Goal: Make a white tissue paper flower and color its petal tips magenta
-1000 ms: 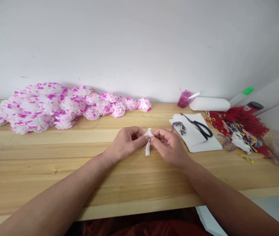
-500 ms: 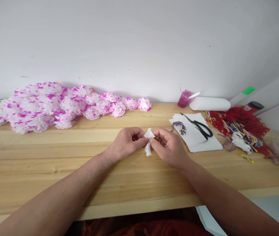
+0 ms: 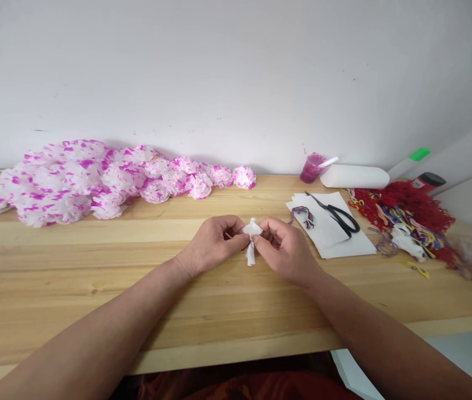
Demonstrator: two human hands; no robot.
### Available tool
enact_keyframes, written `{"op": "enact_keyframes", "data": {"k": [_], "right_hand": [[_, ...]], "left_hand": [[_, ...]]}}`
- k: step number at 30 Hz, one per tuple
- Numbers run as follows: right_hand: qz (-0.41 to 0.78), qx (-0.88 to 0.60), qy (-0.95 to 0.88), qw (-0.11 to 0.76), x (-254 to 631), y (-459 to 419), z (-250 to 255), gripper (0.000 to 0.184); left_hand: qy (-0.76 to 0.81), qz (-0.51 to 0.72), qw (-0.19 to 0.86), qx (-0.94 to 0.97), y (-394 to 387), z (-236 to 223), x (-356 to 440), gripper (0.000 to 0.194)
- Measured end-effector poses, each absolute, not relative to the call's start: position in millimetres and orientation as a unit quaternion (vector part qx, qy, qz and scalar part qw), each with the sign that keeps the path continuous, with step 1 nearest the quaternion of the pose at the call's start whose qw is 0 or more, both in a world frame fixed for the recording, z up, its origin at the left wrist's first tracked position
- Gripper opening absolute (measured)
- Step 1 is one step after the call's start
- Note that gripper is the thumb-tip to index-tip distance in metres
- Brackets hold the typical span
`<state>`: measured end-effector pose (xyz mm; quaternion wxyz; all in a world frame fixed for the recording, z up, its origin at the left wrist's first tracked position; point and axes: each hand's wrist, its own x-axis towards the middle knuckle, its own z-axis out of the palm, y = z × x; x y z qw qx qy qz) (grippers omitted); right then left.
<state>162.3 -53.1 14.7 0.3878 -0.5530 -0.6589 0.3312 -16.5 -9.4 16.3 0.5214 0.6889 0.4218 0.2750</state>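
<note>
A small folded white tissue paper piece (image 3: 251,243) is pinched at its middle between both my hands, just above the wooden table (image 3: 94,278). My left hand (image 3: 213,244) grips it from the left with thumb and fingers closed. My right hand (image 3: 284,249) pinches it from the right, fingers curled. The paper's upper end fans out; its lower end hangs down toward the table.
A heap of pink-and-white paper flowers (image 3: 94,180) lies along the wall at left. To the right lie white paper sheets (image 3: 331,236) with black scissors (image 3: 340,215) and thread bits, a pink cup (image 3: 311,168), a white roll (image 3: 355,176) and a red tangle of threads (image 3: 406,211).
The paper's upper end has spread slightly wider between my fingers. Both hands stay almost in the same place.
</note>
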Motion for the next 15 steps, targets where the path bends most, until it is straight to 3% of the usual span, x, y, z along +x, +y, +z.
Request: {"op": "enact_keyframes", "data": {"k": [15], "right_hand": [[0.341, -0.547, -0.655, 0.395, 161.3, -50.6, 6.8, 0.006]], "left_hand": [[0.447, 0.307, 0.464, 0.7, -11.2, 9.9, -14.2, 0.015]]}}
